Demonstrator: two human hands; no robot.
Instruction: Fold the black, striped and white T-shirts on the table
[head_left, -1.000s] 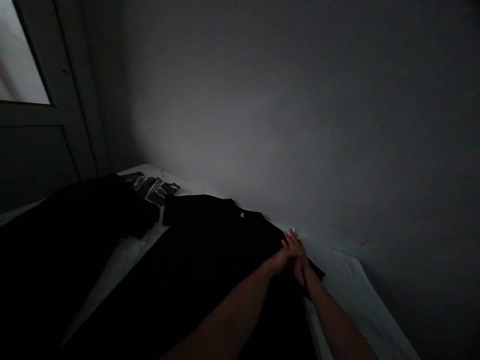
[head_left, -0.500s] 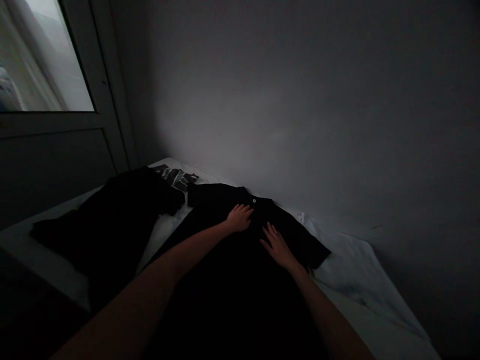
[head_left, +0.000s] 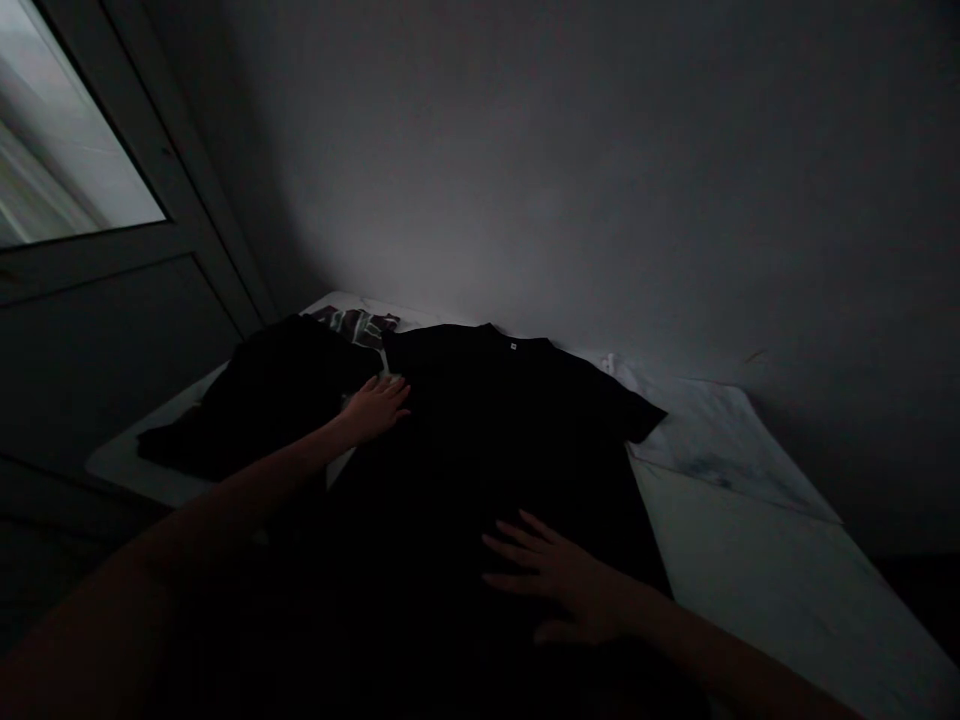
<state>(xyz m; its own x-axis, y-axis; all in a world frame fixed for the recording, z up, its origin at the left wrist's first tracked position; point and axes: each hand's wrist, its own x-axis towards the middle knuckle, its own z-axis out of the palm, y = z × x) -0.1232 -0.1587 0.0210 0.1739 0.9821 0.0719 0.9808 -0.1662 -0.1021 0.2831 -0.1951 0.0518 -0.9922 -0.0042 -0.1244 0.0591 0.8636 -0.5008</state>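
A black T-shirt (head_left: 480, 430) lies spread out, its neckline with a small pale label toward the wall and its sleeves out to both sides. My left hand (head_left: 376, 408) is open at the shirt's left side, just below the left sleeve, fingers stretched toward the cloth. Over the lower middle of the shirt, my right hand (head_left: 555, 575) is open with its fingers spread. Whether that palm presses on the cloth or hovers, I cannot tell. The shirt's lower part fades into darkness.
The shirt rests on a pale table-like surface (head_left: 750, 560) against a grey wall (head_left: 525, 170). Dark bunched clothing (head_left: 262, 400) lies at the left, with a patterned cloth (head_left: 356, 325) behind it. A whitish cloth (head_left: 720, 430) lies right. A door with a glass pane (head_left: 82, 150) stands far left.
My left hand has moved left from near the neckline to the shirt's side. My right hand has come down toward me, its fingers spreading wider. The view has tilted and shifted.
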